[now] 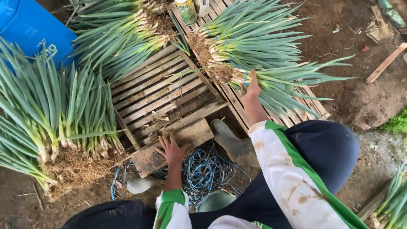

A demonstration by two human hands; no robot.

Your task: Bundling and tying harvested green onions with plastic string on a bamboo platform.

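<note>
While the left hand (171,149) lies flat with fingers spread wide on the near plank of a low wooden slat pallet (161,91), holding nothing, the right hand (251,90) reaches forward and rests on a tied bundle of green onions (275,80); its thumb and fingers look partly curled around the blue string at the stalk base, though the exact grip cannot be told from behind. That bundle lies on a second slatted pallet (316,109) to the right, roots toward the middle, long flat leaves fanning out to the right edge. More tied bundles (250,34) stack behind it, pale stalks bound with thin blue cord. Pallet wood is weathered grey-brown, muddy, with gaps between slats. Left of the pallets stands a big loose sheaf of green onions (55,110), white stems and a tangled mat of straw-coloured roots clotted with soil. Another heap (118,29) lies at the top, beside a blue plastic sack (29,27). A loose tangle of blue string (207,169) sits on the ground just below the left hand, between two mud-smeared rubber boots (233,142). Sleeves are white with green trim, stained brown; trousers dark. A can with a yellow-green label (185,10) stands at the far end of the right pallet. Ground is bare damp earth.
</note>
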